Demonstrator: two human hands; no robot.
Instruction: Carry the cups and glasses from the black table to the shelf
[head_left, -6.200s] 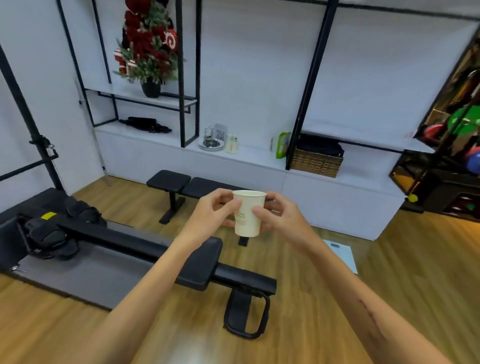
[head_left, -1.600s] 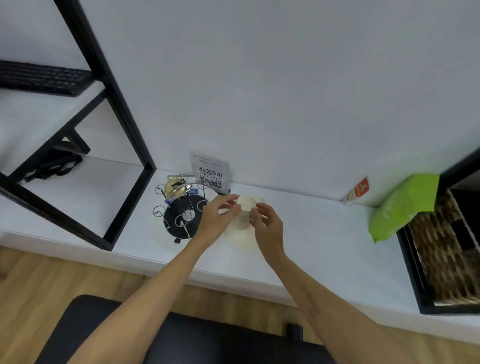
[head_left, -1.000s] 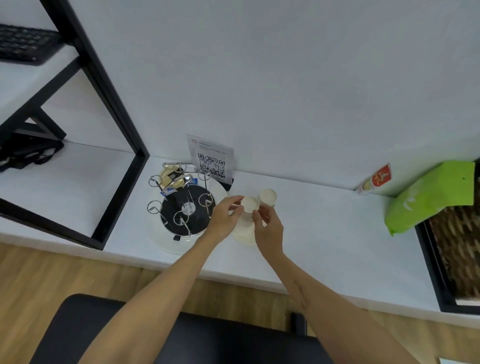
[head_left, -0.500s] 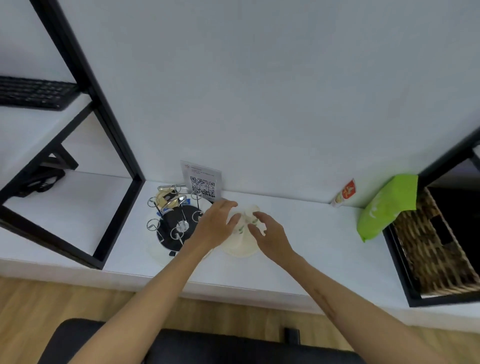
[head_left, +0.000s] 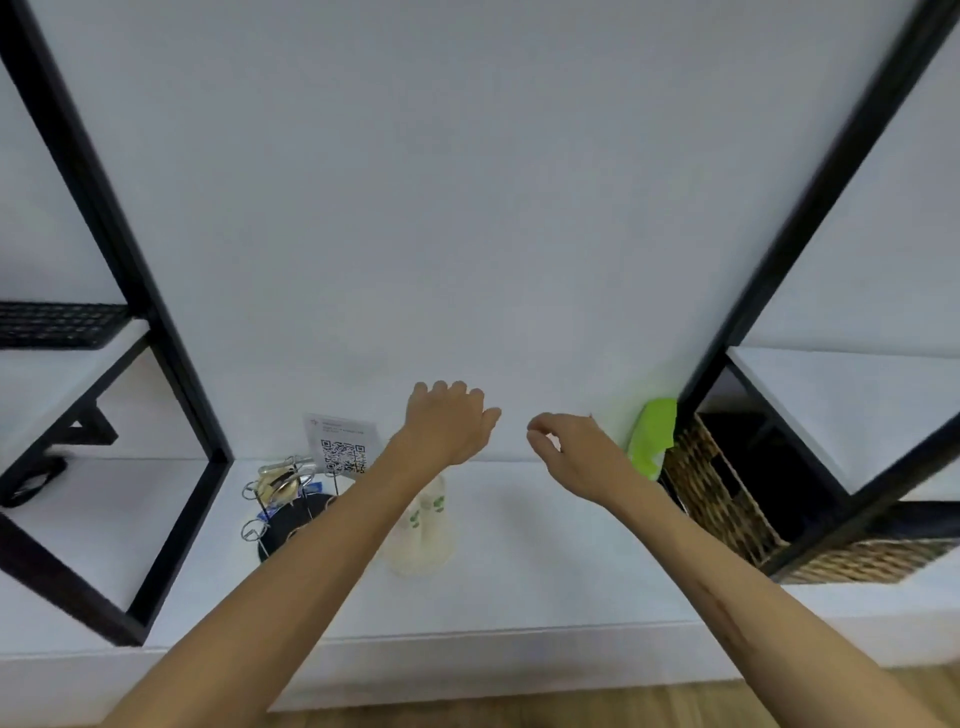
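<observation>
A white paper cup with green print (head_left: 425, 525) stands upside down on the white shelf (head_left: 545, 561), partly hidden behind my left forearm. My left hand (head_left: 449, 421) hovers above and behind the cup, fingers loosely curled, holding nothing. My right hand (head_left: 571, 449) is raised to the right of the cup, fingers apart and empty. Neither hand touches the cup. The view is blurred.
A wire cup rack on a black round base (head_left: 291, 506) stands left of the cup, with a QR-code sign (head_left: 340, 441) behind it. A green pouch (head_left: 652, 436) and a wicker basket (head_left: 727, 499) sit at the right. Black frame posts (head_left: 119, 249) flank the bay.
Both hands have let go of the paper cup and lifted away from it; the cup stays on the shelf. The camera has tilted upward toward the wall.
</observation>
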